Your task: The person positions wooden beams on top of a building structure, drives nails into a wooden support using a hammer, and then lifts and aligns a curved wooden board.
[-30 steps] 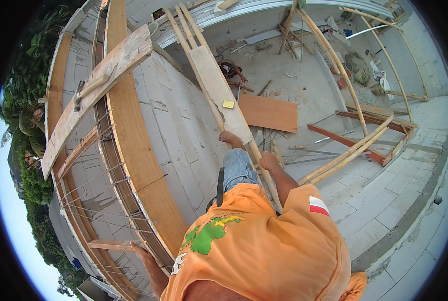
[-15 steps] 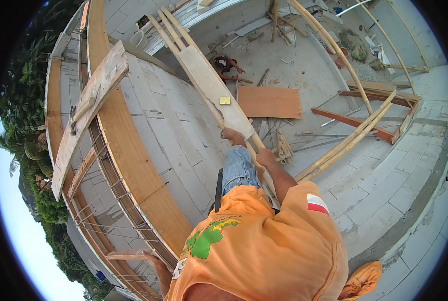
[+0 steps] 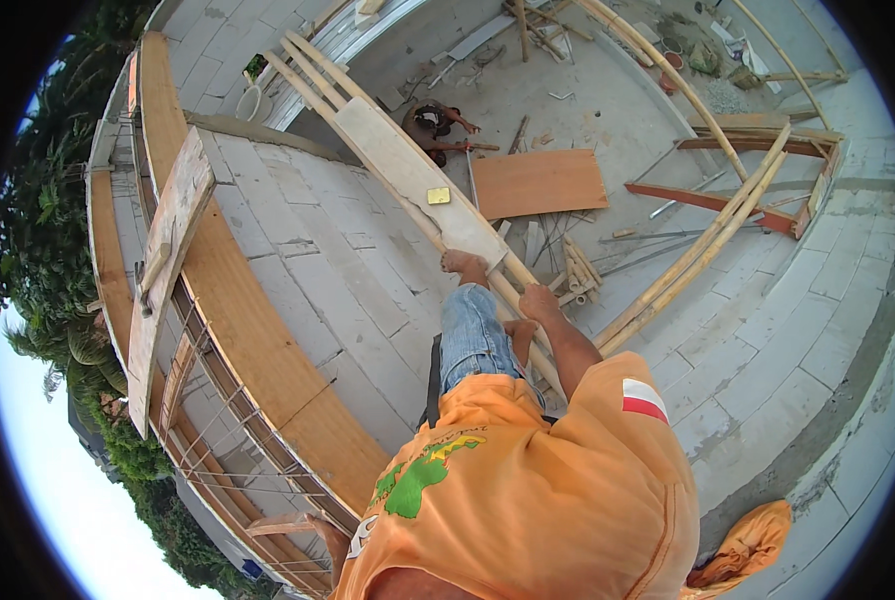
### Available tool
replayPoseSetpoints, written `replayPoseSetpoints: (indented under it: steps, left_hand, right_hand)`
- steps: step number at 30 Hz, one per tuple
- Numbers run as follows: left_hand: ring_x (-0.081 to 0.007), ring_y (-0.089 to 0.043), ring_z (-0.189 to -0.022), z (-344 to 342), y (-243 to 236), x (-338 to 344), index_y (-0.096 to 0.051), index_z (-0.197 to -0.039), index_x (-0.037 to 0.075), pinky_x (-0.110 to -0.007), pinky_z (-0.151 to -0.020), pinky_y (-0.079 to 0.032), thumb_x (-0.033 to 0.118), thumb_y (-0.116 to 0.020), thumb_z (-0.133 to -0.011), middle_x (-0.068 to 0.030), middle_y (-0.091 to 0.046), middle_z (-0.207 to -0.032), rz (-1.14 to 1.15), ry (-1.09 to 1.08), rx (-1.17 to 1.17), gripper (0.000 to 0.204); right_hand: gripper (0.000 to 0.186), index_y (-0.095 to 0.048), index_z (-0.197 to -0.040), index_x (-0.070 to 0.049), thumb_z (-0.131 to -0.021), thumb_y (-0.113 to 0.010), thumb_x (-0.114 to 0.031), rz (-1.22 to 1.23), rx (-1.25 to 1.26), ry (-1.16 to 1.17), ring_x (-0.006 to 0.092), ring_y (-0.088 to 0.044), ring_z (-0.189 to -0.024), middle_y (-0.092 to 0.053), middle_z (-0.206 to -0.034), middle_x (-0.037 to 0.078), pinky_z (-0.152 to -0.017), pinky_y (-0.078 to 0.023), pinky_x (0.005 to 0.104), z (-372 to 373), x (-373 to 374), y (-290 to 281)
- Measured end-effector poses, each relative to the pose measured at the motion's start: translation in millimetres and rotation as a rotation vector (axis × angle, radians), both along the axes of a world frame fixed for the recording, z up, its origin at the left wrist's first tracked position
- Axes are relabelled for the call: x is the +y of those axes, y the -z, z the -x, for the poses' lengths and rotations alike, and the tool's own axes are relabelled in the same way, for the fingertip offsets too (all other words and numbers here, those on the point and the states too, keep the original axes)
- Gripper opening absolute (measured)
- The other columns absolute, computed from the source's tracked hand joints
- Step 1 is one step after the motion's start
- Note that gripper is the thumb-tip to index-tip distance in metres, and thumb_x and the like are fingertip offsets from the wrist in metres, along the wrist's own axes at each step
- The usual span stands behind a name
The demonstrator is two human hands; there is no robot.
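My right hand [image 3: 539, 302] is closed around a bamboo pole [image 3: 516, 270], close to the end of a pale board [image 3: 397, 165] that lies along the poles. One bare foot [image 3: 464, 263] stands on this support. At the lower left, my left hand [image 3: 329, 540] is partly hidden by the orange shirt. Its fingers curl against the end of a short wooden crosspiece [image 3: 279, 524] on the formwork [image 3: 267, 360]. A small yellow box [image 3: 438, 196] sits on the pale board.
A hammer [image 3: 147, 285] rests on a loose plank [image 3: 174, 265] across the formwork, whose channel contains steel bars. Far below, a person [image 3: 435, 122] crouches near a brown panel [image 3: 539, 183]. Bamboo poles [image 3: 702, 250] lean at the right, and an orange cloth [image 3: 747, 545] lies at lower right.
My view has shifted slightly, so the plank with the hammer appears lower and farther left. Both hands keep their places on the pole and the crosspiece.
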State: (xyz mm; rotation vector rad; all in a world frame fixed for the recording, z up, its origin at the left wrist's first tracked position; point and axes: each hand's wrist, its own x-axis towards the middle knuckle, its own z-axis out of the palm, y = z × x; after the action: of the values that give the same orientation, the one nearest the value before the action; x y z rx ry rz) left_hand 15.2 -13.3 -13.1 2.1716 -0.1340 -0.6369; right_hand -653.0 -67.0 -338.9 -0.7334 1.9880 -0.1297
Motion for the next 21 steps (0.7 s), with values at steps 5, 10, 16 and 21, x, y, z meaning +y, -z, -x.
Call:
replayPoseSetpoints:
  steps: [5,10,16,21]
  left_hand:
    - [-0.0407,-0.056,-0.124,-4,1,-3,-0.031,-0.153,-0.005,-0.048,-0.105,-0.049,0.065,-0.058,-0.093,-0.0254,-0.043,-0.15,-0.003,0.015,-0.007,0.096]
    - [-0.0405,-0.057,-0.123,-6,4,1,-0.031,-0.153,-0.004,-0.048,-0.105,-0.05,0.065,-0.057,-0.093,-0.0249,-0.044,-0.149,-0.003,0.004,-0.003,0.095]
    - [-0.0403,-0.057,-0.122,-11,8,14,-0.032,-0.153,-0.004,-0.048,-0.105,-0.05,0.065,-0.057,-0.093,-0.0243,-0.045,-0.149,0.004,-0.017,0.001,0.094]
    - [-0.0401,-0.058,-0.122,-21,16,28,-0.033,-0.153,-0.003,-0.048,-0.104,-0.05,0.065,-0.057,-0.094,-0.0239,-0.046,-0.148,0.012,-0.04,0.005,0.094]
  right_hand:
    - [0.034,-0.071,-0.11,-0.002,-0.087,-0.056,-0.022,0.016,0.014,-0.016,0.0416,-0.067,-0.11,-0.07,-0.114,0.024,-0.094,-0.055,0.0504,9,15,7]
    - [0.031,-0.071,-0.105,0.0,-0.086,-0.057,-0.021,0.05,0.033,-0.016,0.0432,-0.068,-0.105,-0.07,-0.11,0.027,-0.091,-0.056,0.0513,8,24,7]
    - [0.031,-0.072,-0.104,0.001,-0.085,-0.057,-0.019,0.027,0.028,-0.025,0.0439,-0.069,-0.103,-0.071,-0.105,0.029,-0.091,-0.056,0.0518,6,18,-1]
    - [0.032,-0.074,-0.11,-0.003,-0.088,-0.058,-0.019,-0.041,0.051,-0.044,0.0393,-0.069,-0.11,-0.072,-0.115,0.022,-0.093,-0.056,0.0489,7,2,-18]
